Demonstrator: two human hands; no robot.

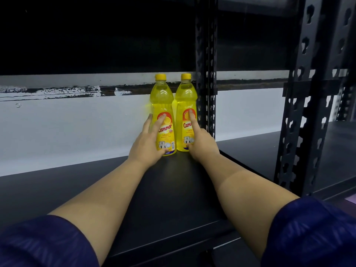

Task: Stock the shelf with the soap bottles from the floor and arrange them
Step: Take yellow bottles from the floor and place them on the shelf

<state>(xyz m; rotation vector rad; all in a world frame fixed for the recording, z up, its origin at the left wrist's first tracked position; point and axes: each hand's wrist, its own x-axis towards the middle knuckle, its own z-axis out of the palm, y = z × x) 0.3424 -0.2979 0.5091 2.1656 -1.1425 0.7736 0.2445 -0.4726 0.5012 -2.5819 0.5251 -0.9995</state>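
You are setting 2 yellow soap bottles upright at the back of a black metal shelf.

The shelf (pixel 173 189) fills the lower half of the frame, with a white wall (pixel 67 128) behind it and a perforated black upright (pixel 206 74) just right of centre. At centre, the 2 bottles stand side by side, almost touching, labels facing you. Your left hand (pixel 148 140) lies with straight fingers against the left bottle (pixel 163 114). Your right hand (pixel 200 143) presses an extended forefinger on the label of the right bottle (pixel 185 105), thumb at its base; neither hand is closed around its bottle. This looks like the arranging step. Next, you probably draw both hands away gently so neither bottle tips, then fetch more from the floor, which is out of view.
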